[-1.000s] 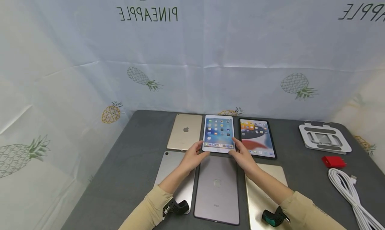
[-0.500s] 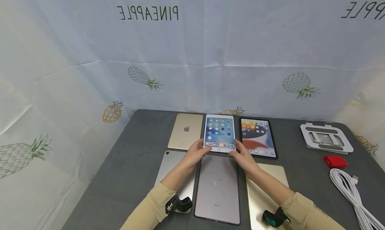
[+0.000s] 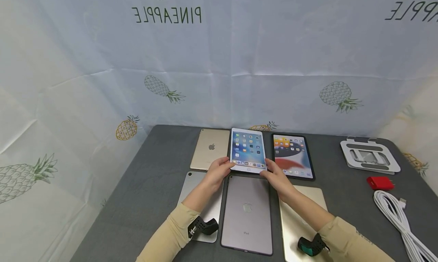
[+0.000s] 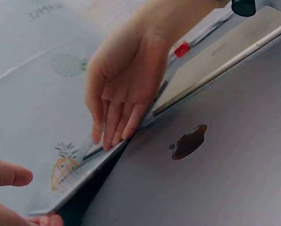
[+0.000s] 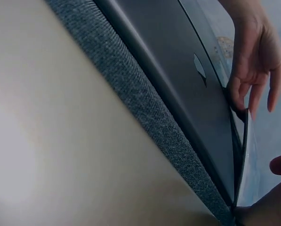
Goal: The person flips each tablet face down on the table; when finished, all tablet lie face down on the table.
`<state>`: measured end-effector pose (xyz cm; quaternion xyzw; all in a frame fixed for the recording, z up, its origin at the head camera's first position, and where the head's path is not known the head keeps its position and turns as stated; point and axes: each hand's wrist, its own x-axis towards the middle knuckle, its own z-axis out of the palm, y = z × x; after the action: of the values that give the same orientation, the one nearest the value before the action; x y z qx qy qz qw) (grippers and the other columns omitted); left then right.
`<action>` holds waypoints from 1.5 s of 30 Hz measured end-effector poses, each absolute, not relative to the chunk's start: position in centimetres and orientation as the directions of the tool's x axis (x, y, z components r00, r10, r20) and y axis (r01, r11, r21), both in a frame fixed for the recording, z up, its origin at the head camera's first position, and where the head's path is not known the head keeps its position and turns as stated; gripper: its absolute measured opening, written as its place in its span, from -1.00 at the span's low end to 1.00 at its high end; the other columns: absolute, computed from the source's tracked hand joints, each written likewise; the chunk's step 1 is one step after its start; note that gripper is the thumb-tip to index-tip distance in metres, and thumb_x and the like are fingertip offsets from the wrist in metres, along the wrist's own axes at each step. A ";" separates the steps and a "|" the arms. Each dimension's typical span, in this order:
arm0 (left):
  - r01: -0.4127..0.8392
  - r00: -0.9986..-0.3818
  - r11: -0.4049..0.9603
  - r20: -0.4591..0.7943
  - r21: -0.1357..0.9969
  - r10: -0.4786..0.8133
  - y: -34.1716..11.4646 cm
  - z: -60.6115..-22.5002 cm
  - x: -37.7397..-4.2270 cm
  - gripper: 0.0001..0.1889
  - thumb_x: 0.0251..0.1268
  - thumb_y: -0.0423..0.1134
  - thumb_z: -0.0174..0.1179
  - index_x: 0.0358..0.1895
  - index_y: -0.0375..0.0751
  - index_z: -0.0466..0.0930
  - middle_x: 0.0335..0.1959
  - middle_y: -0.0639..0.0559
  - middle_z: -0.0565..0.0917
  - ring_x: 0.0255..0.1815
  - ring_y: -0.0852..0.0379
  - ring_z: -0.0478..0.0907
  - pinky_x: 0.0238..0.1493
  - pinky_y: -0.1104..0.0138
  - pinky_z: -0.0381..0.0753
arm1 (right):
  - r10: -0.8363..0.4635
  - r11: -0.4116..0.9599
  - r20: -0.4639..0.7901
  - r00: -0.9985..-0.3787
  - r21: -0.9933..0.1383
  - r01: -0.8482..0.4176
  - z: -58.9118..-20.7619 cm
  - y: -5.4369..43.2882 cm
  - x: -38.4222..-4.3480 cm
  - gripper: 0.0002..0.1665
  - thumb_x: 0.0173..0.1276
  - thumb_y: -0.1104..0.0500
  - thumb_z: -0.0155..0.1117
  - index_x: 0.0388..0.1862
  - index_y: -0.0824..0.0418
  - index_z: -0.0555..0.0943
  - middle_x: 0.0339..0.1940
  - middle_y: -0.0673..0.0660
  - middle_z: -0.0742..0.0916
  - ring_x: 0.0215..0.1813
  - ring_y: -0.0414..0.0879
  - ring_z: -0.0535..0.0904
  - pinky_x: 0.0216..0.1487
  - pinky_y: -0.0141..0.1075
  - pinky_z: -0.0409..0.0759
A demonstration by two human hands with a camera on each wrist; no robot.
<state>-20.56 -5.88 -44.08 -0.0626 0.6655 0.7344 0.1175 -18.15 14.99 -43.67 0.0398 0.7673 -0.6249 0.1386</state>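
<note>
A white-framed tablet (image 3: pixel 248 148) with its lit screen facing up is between my two hands in the head view. My left hand (image 3: pixel 217 172) grips its near left corner, the thumb over the white border. At the near right corner my right hand (image 3: pixel 276 178) holds it, fingers along the side. Both wrist views show the tablet's edge (image 4: pixel 84 181) tilted and raised off the table, with fingertips (image 4: pixel 48 220) under it. Just in front lies a grey tablet (image 3: pixel 246 216), back up. The undersides of the fingers are hidden in the head view.
A gold tablet (image 3: pixel 210 150) lies left and a black-framed tablet (image 3: pixel 293 155) right. Nearer are a silver tablet (image 3: pixel 205 231) and another gold tablet (image 3: pixel 297 231), partly under my arms. At right are a folded stand (image 3: pixel 369 155), a red charger (image 3: pixel 380 183) and a white cable (image 3: pixel 390 208).
The white-framed tablet has risen slightly from the table and shifted a little away and left, held in both hands. The left hand has moved up with it. Other things lie as before.
</note>
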 end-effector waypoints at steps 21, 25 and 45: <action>-0.164 -0.983 -0.342 -0.182 0.925 -0.023 -4.4 -44.8 -20.0 -0.51 0.13 -0.67 0.15 0.20 -0.62 0.43 0.14 -0.46 0.53 -0.04 0.07 0.62 0.02 0.22 0.62 | -0.163 0.564 0.053 -0.985 -0.814 -0.137 -42.4 10.7 -23.0 -0.32 0.40 -0.03 0.20 0.43 0.20 0.37 0.36 0.30 0.48 0.27 0.23 0.46 0.20 0.12 0.44; -0.147 -0.986 -0.366 -0.167 0.919 -0.023 -3.9 -44.5 -19.7 -0.51 0.14 -0.65 0.16 0.22 -0.58 0.43 0.14 -0.43 0.54 0.06 -0.02 0.60 0.01 0.24 0.61 | -0.169 0.621 0.124 -0.978 -0.757 -0.204 -41.9 9.5 -24.7 -0.26 0.37 -0.07 0.25 0.43 0.24 0.36 0.33 0.31 0.51 0.33 0.24 0.41 0.24 0.13 0.41; 0.225 -0.972 0.074 0.229 0.972 -0.045 -3.3 -41.4 -19.6 -0.60 0.23 -0.33 0.27 0.15 -0.28 0.61 0.04 -0.12 0.68 0.05 0.01 0.64 0.01 0.27 0.62 | -0.097 0.326 -0.019 -0.995 -0.945 -0.014 -38.8 10.1 -26.0 -0.24 0.32 -0.02 0.30 0.46 0.11 0.35 0.38 0.19 0.49 0.40 0.09 0.35 0.34 0.04 0.34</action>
<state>-19.63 -3.29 -41.37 0.0620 0.7261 0.6775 -0.0997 -26.01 10.07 -38.79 -0.0340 0.8133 -0.5797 0.0360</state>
